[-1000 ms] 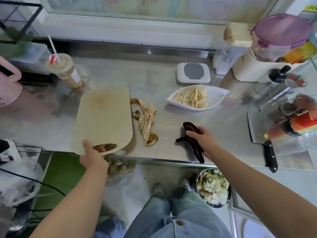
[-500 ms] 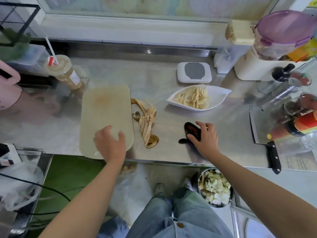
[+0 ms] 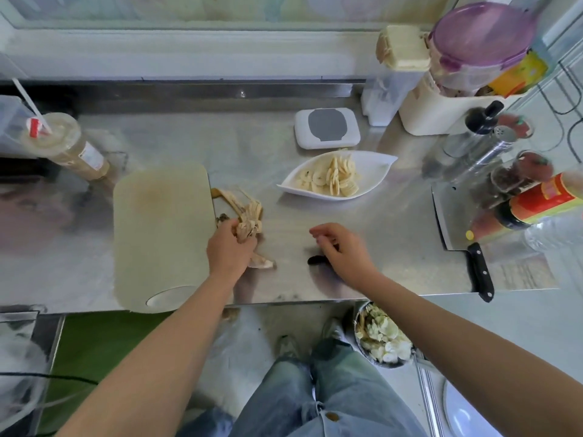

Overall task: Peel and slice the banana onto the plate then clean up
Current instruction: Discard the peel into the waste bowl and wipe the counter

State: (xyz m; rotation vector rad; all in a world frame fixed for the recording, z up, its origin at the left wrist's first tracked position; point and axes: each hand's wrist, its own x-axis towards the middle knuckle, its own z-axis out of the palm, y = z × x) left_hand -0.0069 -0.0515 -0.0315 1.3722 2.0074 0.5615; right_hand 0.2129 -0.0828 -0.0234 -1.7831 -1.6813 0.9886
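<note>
A white leaf-shaped plate on the steel counter holds the banana slices. The banana peel lies just right of the pale cutting board. My left hand grips the peel's near part, fingers curled round it. My right hand is over a dark peel piece that lies on the counter. Its fingers are curled and most of the piece is hidden under the palm. A cleaver with a black handle lies flat at the right.
A wipes box sits behind the plate. Bottles and shakers crowd the right; a lidded drink cup stands at the left. Below the counter edge is a bowl of scraps by my legs.
My left hand laid the cutting board flat, left it and moved right to grip the banana peel. My right hand set the dark piece on the counter and now curls above it.
</note>
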